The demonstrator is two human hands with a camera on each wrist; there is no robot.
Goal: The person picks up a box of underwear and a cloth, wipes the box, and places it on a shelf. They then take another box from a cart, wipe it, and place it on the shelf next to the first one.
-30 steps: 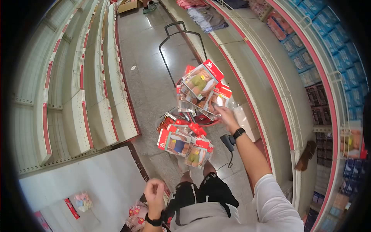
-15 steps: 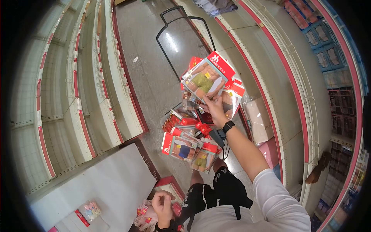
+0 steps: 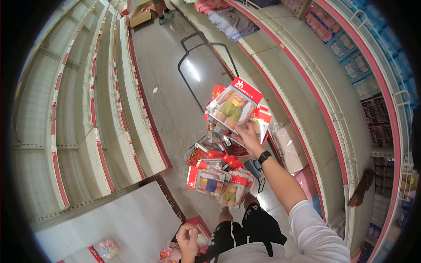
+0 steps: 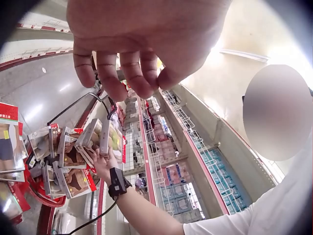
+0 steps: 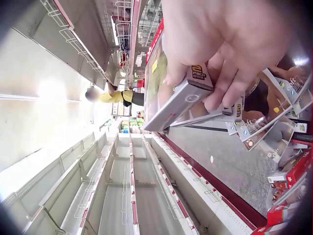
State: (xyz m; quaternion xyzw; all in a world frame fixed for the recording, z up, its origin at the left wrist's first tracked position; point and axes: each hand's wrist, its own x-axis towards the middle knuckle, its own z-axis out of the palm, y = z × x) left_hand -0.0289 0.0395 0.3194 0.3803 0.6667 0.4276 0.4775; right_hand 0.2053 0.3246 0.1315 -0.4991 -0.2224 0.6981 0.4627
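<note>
In the head view my right hand [image 3: 249, 136] pinches the lower edge of a boxed underwear pack [image 3: 233, 107] with a red header and green trunks pictured. Seen from the right wrist, the thumb lies on the box face and the fingers curl behind its grey edge, against a second box [image 5: 208, 116]. More underwear packs [image 4: 73, 178] are piled right under and beside this one. My left hand [image 3: 188, 241] hangs with loosely curled fingers, holding nothing. Nearer my legs lie another pack with blue trunks [image 3: 211, 184] and one with green trunks [image 3: 230, 195].
A red basket [image 4: 49, 199] with a tall black handle [image 3: 180, 65] stands under the packs. Shelving [image 3: 105, 162] lines the left, and stocked shelves [image 3: 351, 65] the right. A white board [image 3: 144, 215] lies lower left. A person in yellow [image 5: 115, 97] stands farther off.
My right hand has shifted from the pile's right side onto the green-trunks pack and grips its lower edge. The left hand stays loosely curled. The head view has tilted.
</note>
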